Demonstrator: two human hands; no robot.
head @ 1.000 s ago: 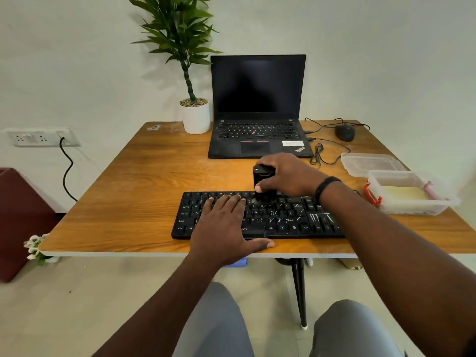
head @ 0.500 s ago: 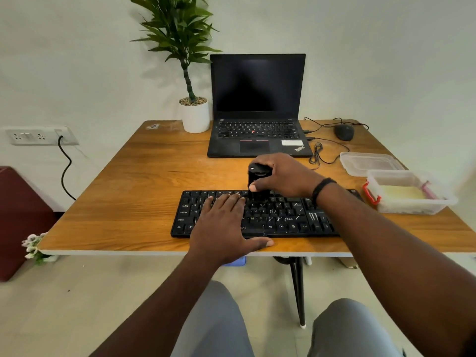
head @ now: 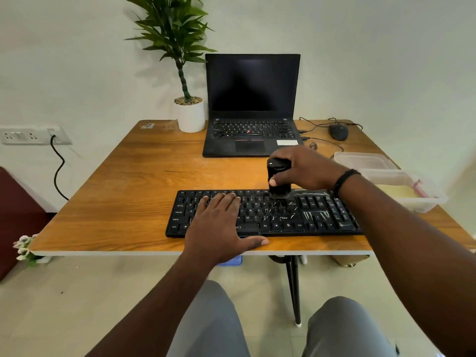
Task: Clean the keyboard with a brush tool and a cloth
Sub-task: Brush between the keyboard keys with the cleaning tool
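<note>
Head view, looking forward and down: black keyboard (head: 262, 215) lying flat near the front edge of the wooden table (head: 123, 197), with pale streaks of dust or debris on its right-hand keys. Left hand (head: 221, 225) resting flat on the keyboard's left half, fingers straight and together over the letter rows, thumb spread out along the front edge. Right hand (head: 301, 171) curled around a black brush tool (head: 278, 180), held upright, its lower end touching the top key rows right of centre. Dark band on the right wrist.

Behind the keyboard, open black laptop (head: 252, 104) with a dark screen; potted plant (head: 189, 109) in a white pot just beside it on the left; dark mouse (head: 338, 131) with trailing cables at the far right corner. Clear plastic container (head: 412, 191) at the right edge holding something pale yellow, possibly the cloth, hard to tell; clear lid (head: 363, 161) just behind it. Grey-trousered knees below the table edge.
</note>
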